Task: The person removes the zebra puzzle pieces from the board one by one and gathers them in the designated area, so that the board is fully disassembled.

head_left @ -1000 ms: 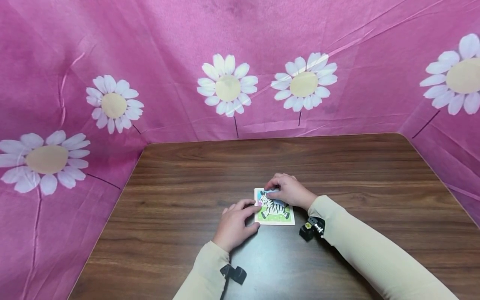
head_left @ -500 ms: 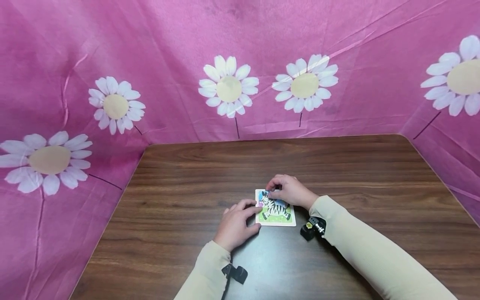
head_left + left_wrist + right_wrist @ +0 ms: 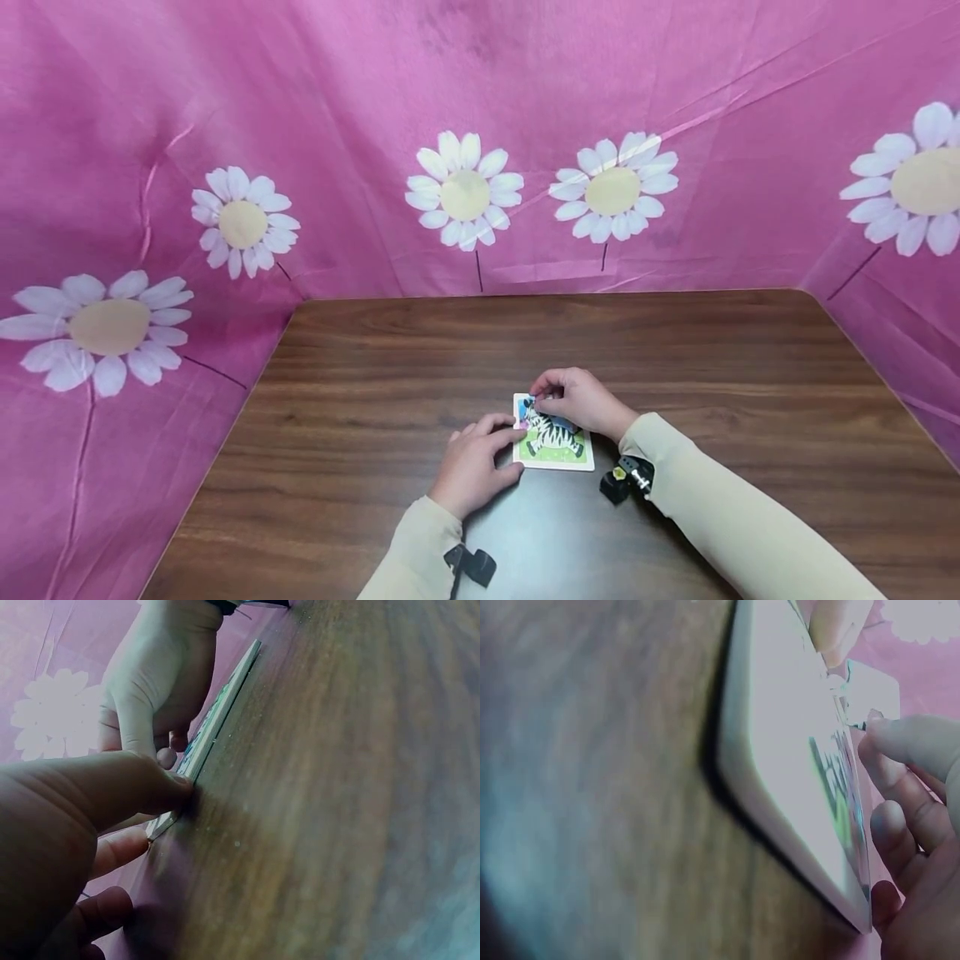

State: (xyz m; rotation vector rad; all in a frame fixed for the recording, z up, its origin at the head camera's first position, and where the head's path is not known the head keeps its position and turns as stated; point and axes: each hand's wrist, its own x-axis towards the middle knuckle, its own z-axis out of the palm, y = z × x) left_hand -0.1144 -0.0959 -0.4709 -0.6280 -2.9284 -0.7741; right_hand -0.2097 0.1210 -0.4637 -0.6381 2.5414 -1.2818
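A small square zebra jigsaw puzzle (image 3: 553,456) with a white border lies flat on the table. My left hand (image 3: 474,468) rests at its left side, the thumb by the near left corner and a fingertip over the left border. In the left wrist view that thumb touches the puzzle's edge (image 3: 217,724). At the puzzle's far side, my right hand (image 3: 585,403) covers part of the picture. Between its thumb and fingers it pinches a pale puzzle piece (image 3: 877,688), which stands tilted up from the board in the right wrist view. The piece's printed side is hard to make out.
The brown wood-grain table (image 3: 360,375) reaches back to a pink cloth (image 3: 352,167) printed with white daisies, which also hangs at both sides. Black camera mounts (image 3: 478,567) sit at the wrists, under beige sleeves.
The whole head view has shifted slightly, with table and hands lower in the frame. My right fingers shift a little at the puzzle's far part. The left hand stays by the puzzle's left edge.
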